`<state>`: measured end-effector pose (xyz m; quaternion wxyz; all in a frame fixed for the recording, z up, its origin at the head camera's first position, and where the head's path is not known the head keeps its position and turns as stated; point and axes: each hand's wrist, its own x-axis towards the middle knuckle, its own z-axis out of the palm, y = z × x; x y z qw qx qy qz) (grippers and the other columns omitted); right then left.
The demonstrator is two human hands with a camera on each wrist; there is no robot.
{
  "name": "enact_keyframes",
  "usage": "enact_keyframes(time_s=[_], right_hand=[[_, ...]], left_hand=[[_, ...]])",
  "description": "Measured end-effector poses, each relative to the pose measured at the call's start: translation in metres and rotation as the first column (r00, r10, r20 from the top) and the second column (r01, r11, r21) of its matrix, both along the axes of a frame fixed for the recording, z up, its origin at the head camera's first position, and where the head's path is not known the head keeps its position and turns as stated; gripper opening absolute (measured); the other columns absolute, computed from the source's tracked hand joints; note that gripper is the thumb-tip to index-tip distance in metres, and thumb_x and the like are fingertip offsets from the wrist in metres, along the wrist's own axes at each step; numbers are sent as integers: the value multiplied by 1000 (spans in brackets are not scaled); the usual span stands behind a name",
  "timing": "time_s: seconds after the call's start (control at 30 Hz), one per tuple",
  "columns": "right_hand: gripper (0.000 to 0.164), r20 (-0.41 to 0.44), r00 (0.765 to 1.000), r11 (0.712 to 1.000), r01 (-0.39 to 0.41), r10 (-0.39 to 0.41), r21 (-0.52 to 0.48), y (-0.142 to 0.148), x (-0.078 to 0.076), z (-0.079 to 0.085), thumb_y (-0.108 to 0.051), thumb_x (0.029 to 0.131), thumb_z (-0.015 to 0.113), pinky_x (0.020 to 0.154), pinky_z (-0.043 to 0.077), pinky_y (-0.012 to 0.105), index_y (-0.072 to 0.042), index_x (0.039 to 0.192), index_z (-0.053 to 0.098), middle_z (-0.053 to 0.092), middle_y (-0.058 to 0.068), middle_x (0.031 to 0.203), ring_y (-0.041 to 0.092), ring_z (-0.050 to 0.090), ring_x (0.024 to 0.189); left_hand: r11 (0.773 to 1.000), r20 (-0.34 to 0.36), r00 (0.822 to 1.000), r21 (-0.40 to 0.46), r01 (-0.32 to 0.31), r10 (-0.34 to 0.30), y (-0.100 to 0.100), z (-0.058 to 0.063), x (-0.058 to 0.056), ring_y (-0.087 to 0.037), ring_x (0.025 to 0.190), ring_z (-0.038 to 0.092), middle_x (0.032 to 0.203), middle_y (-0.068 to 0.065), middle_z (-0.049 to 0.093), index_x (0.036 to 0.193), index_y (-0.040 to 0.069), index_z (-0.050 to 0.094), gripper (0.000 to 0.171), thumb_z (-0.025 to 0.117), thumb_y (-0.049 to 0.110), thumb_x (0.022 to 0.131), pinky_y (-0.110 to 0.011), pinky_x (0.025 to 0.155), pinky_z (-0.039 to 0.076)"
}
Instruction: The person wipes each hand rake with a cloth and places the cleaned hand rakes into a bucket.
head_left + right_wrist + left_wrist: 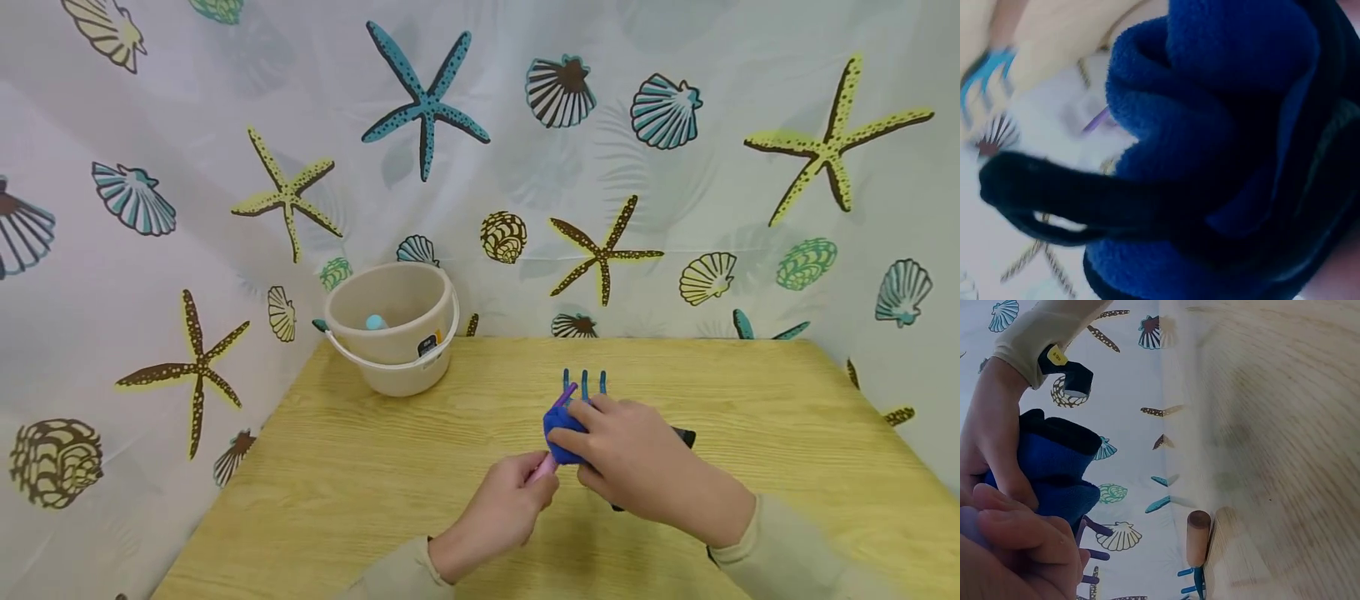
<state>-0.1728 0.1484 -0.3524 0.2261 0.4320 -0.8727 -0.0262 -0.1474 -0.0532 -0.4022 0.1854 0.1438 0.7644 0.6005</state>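
Note:
My left hand [504,507] grips the pink handle [542,469] of a small hand rake. Purple tines [1099,555] of that rake stick out past the cloth in the left wrist view. With curled fingers, my right hand [637,462] holds a blue plush cloth [561,435] around the rake, just above the left hand. Dark trim and a black loop [1054,194] on the cloth fill much of the right wrist view. Beyond the hands lies a second rake with blue tines [585,383] and a wooden handle [1197,540]; my right hand hides most of it in the head view.
A beige bucket [408,367] with a white handle stands at the back left of the wooden table [300,500]. Inside it shows a rounded light blue thing [375,322]. A curtain [510,167] printed with shells and starfish hangs behind and along the sides.

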Motion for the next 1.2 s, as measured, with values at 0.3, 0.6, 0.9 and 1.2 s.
enact_keyframes(time_s=[0.3, 0.6, 0.9, 1.2], right_hand=[[20, -33, 990, 984, 142, -139, 107, -13, -13, 10, -29, 82, 83, 62, 57, 38, -26, 100, 75, 67, 7, 104, 27, 63, 87], [16, 54, 992, 942, 90, -113, 324, -24, -9, 19, -33, 77, 87, 60, 54, 37, -33, 89, 78, 59, 2, 96, 23, 57, 82], [20, 48, 972, 904, 194, -229, 382, -37, -14, 25, -37, 69, 92, 70, 57, 44, -29, 78, 76, 56, 1, 90, 24, 56, 85], [10, 79, 972, 889, 167, -220, 426, -29, -25, 29, -34, 81, 85, 74, 57, 46, -34, 88, 78, 62, 4, 99, 25, 56, 88]], left_hand=[[992, -140, 990, -123, -20, 2, 1, -1, 0, -8, 43, 32, 57, 6, 40, 106, 10, 68, 21, 51, 23, 106, -20, 39, 25], [984, -112, 993, -178, 21, -41, 5, -4, -4, -8, 43, 32, 55, 7, 38, 77, 14, 58, 31, 51, 23, 106, -21, 40, 26], [982, -126, 991, -188, 22, -47, 7, -5, -4, -8, 43, 30, 55, 7, 37, 78, 12, 57, 34, 48, 25, 107, -22, 40, 25], [983, -76, 994, -171, 66, -80, 7, -2, -1, -8, 43, 31, 56, 6, 39, 81, 13, 60, 25, 52, 20, 103, -21, 38, 25]])
